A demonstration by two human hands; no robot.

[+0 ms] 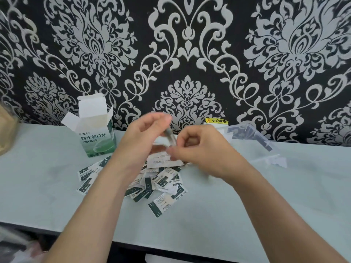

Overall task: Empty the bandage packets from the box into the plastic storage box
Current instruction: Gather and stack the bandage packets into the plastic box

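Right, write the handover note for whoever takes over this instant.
Left hand: fingers fairly straight beside a blurred clear item; grip unclear.
Right hand: fingers curled, pinching that item.
Carton: upright, flaps open, back left.
Bandage packets: heaped on the table, below the hands.
Storage box: clear, at right; no packets visible inside.
Left to do: packets into the box.

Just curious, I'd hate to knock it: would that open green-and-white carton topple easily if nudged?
Probably. The carton stands upright and tall on a narrow base, so a nudge could tip it. With many packets already spilled on the table, it is likely light, perhaps empty.
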